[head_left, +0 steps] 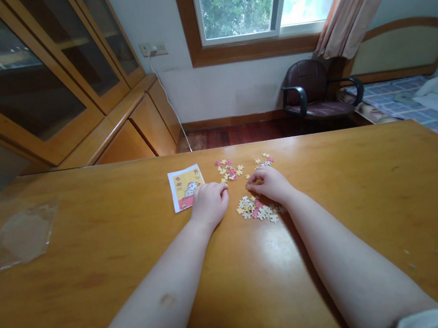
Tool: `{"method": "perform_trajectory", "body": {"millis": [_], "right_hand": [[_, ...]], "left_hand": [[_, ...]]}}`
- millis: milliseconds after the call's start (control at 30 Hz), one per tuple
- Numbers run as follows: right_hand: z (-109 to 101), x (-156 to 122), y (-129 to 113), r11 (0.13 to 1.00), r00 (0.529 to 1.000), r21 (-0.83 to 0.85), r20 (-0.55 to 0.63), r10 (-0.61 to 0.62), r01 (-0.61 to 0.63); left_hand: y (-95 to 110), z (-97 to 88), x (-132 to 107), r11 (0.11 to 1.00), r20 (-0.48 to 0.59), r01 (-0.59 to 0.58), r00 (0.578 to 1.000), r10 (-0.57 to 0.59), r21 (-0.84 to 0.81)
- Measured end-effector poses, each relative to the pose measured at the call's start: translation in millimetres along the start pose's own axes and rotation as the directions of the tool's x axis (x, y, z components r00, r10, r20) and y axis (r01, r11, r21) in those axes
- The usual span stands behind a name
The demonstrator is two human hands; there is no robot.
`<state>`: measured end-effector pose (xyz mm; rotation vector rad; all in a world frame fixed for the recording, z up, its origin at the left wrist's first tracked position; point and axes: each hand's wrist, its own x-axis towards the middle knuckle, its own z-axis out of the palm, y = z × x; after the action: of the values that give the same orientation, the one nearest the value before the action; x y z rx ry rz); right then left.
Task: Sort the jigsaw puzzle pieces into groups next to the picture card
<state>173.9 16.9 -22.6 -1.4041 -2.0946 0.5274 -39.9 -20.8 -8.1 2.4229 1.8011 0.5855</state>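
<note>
My left hand (211,205) rests at the lower right edge of a small picture card (186,187), covering its corner. Its fingers are curled together beside a few puzzle pieces, and whatever they hold is hidden. With thumb and forefinger pinched, my right hand (271,183) holds a small puzzle piece (247,186). Below that hand lies a loose pile of white, yellow and pink puzzle pieces (257,209), partly under the wrist. Beyond the hands are a mostly pink and yellow group of pieces (228,171) and a smaller group (264,161). The card shows a white cartoon figure on yellow.
A clear plastic bag (21,236) lies flat at the left of the wooden table (94,274). Past the far edge stand a glass-doored cabinet (59,62), a dark armchair (311,89) and a bed (413,98). A white cord (169,99) hangs from a wall socket.
</note>
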Motion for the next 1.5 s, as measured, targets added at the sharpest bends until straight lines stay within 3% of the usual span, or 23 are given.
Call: {"method": "perform_trajectory", "body": {"millis": [100, 367, 500, 633, 700, 933, 1067, 1233, 1333, 1500], "right_hand": [[-1, 1, 4, 0.997, 0.995, -0.023, -0.07, 0.073, -0.075], [-4, 1, 7, 0.985, 0.986, -0.092, -0.091, 0.136, -0.145], [-12, -3, 5, 0.965, 0.967, 0.082, 0.075, 0.244, -0.25], [-18, -6, 11, 0.943, 0.947, 0.186, 0.219, 0.233, -0.275], [-18, -6, 13, 0.947, 0.952, 0.18, 0.205, 0.229, -0.267], [-14, -1, 8, 0.96, 0.96, 0.014, -0.006, 0.28, -0.28], [-14, -4, 4, 0.967, 0.976, 0.151, 0.099, 0.194, -0.207], [-12, -6, 7, 0.931, 0.941, 0.303, 0.322, 0.102, -0.205], [-9, -5, 10, 0.935, 0.94, 0.292, 0.326, 0.098, -0.199], [-7, -3, 10, 0.963, 0.963, 0.198, 0.234, 0.133, -0.181]], "left_hand": [[1, -0.8, 0, 0.999, 0.005, -0.014, 1.0, 0.014, -0.04], [5, -2.8, -2, 0.974, 0.071, -0.162, 0.982, 0.175, -0.157], [5, -2.6, -1, 0.966, 0.079, -0.198, 0.974, 0.213, -0.164], [4, -2.7, -1, 0.961, 0.087, -0.219, 0.968, 0.236, -0.171], [4, -3.0, -1, 0.955, 0.09, -0.235, 0.963, 0.254, -0.183], [7, -1.1, -5, 0.909, 0.128, -0.368, 0.909, 0.396, -0.194], [4, 2.5, -5, 0.926, 0.155, -0.342, 0.918, 0.366, -0.163], [1, 5.3, -3, 0.949, 0.131, -0.288, 0.943, 0.304, -0.129], [0, 6.4, -2, 0.954, 0.134, -0.279, 0.947, 0.293, -0.111], [0, 8.3, -3, 0.955, 0.11, -0.277, 0.951, 0.288, -0.105]]}}
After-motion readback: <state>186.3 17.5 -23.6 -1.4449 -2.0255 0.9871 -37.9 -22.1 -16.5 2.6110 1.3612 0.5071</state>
